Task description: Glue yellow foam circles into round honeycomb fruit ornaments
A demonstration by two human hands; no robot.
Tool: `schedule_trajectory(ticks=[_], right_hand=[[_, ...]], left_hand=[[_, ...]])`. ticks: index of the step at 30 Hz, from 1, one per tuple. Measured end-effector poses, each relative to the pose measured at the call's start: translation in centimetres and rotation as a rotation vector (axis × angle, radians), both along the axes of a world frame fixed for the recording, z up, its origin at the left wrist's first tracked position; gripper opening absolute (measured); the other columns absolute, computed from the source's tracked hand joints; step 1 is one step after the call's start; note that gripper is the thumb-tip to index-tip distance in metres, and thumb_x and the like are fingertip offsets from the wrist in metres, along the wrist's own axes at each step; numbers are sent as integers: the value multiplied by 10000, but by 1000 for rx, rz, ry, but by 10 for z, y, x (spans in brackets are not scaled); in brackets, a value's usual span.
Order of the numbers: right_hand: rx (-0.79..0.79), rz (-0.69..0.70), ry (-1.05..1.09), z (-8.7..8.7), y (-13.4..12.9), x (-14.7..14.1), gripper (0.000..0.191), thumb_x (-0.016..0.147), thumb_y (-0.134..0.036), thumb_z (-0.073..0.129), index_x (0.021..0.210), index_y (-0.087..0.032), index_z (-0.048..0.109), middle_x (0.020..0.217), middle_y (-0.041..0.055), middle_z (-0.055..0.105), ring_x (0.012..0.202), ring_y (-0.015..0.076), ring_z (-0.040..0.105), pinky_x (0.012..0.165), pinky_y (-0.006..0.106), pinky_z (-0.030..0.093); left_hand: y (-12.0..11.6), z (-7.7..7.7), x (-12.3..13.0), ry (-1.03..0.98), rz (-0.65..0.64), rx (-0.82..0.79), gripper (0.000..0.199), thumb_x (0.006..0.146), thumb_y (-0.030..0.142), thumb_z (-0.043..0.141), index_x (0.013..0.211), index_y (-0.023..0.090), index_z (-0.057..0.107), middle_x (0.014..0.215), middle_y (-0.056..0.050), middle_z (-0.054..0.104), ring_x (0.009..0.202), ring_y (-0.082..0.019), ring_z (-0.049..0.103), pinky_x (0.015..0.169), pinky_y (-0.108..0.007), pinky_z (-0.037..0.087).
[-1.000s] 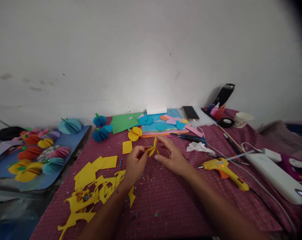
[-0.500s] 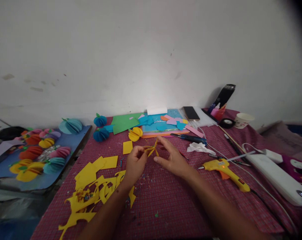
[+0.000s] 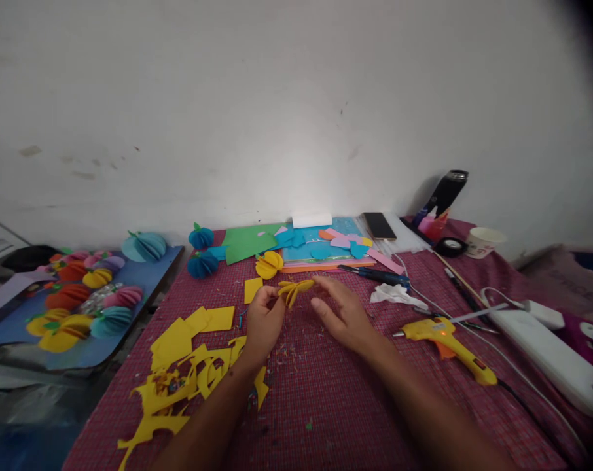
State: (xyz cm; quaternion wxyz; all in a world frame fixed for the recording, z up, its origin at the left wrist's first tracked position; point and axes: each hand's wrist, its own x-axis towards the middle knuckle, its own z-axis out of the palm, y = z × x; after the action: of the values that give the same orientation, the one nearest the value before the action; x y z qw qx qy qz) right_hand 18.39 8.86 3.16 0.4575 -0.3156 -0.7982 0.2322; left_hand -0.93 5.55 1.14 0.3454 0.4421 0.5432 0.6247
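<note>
My left hand [image 3: 266,319] pinches the left end of a yellow fanned paper ornament [image 3: 295,288] made of folded leaves, held above the table. My right hand [image 3: 343,311] is at its other side, thumb and forefinger apart. The forefinger's tip is at the ornament's right edge; whether it touches cannot be made out. Just behind stands a finished yellow paper ball [image 3: 269,265] of similar leaves. A small yellow paper square [image 3: 252,290] lies to the left of my left hand.
Yellow offcuts [image 3: 198,373] and yellow sheets [image 3: 176,340] lie at left. A yellow glue gun [image 3: 451,340] with its cord, a white power strip [image 3: 546,360] and a paper cup [image 3: 484,242] are at right. Coloured paper balls [image 3: 114,320] fill a blue side table [image 3: 146,307].
The yellow ornament has turned so its leaves spread flatter, more to the right. My right hand has shifted slightly to the right and down. The view has swung slightly left.
</note>
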Motion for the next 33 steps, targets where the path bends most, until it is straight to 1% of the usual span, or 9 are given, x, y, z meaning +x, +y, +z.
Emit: schedule_trajectory(ticks=[2,5,10,14,18,22,26,30,33], right_hand=[[-41,-35,47,1,1,0,242,1013,-297,525,1184,-235,685,1130,94,743,1041,253,691,922,428,534],[-137,-23,94,2,4,-1,177,990,-293,550,969,-240,718,898,37,735,834,214,678,774,362,524],[-323,68,195,3,6,-2,132,923,-325,637,876,-225,710,832,18,699,775,193,636,714,322,498],[-371,105,185,8,3,-3,123,896,-338,665,883,-225,713,868,25,704,827,203,640,763,337,504],[-365,157,159,8,1,-4,97,890,-309,680,939,-233,717,921,29,709,874,208,649,804,350,507],[-328,193,111,6,-1,-5,101,900,-292,686,980,-234,707,948,32,697,868,201,635,785,341,500],[-308,219,64,7,-3,-6,119,917,-319,686,1002,-236,698,941,27,671,820,186,600,729,316,483],[-303,240,74,7,-3,-6,205,904,-333,705,1084,-237,692,1018,41,661,845,186,596,743,318,494],[-344,258,82,5,-3,-7,280,898,-332,708,1162,-244,678,1067,46,666,837,183,600,739,321,506]], left_hand=[[0,1,0,-17,-5,-4,257,844,401,739,856,182,605,770,7,660,685,-129,594,655,-232,461],[0,1,0,-61,-28,-17,291,821,422,764,855,186,598,758,11,659,676,-129,602,648,-231,476],[1,1,2,-197,-100,-29,338,793,446,788,921,191,607,863,-5,681,735,-141,632,678,-263,541],[-1,4,3,-296,-136,-40,357,827,494,739,1007,204,634,997,-31,679,878,-178,654,697,-287,572],[-4,7,3,-383,-182,-26,370,878,522,685,1087,222,625,1116,-53,654,998,-206,652,717,-288,585],[-7,8,4,-390,-237,-20,381,850,479,741,1105,223,623,1091,-50,638,977,-203,647,751,-308,590],[-8,9,6,-370,-236,-40,422,835,478,757,1157,237,627,1090,-53,664,970,-202,656,777,-306,571],[-8,9,6,-359,-239,-50,463,824,492,765,1194,244,637,1143,-60,677,990,-209,666,785,-300,556],[-8,8,5,-356,-237,-55,484,811,477,782,1210,237,650,1172,-75,682,1008,-216,670,803,-301,553]])
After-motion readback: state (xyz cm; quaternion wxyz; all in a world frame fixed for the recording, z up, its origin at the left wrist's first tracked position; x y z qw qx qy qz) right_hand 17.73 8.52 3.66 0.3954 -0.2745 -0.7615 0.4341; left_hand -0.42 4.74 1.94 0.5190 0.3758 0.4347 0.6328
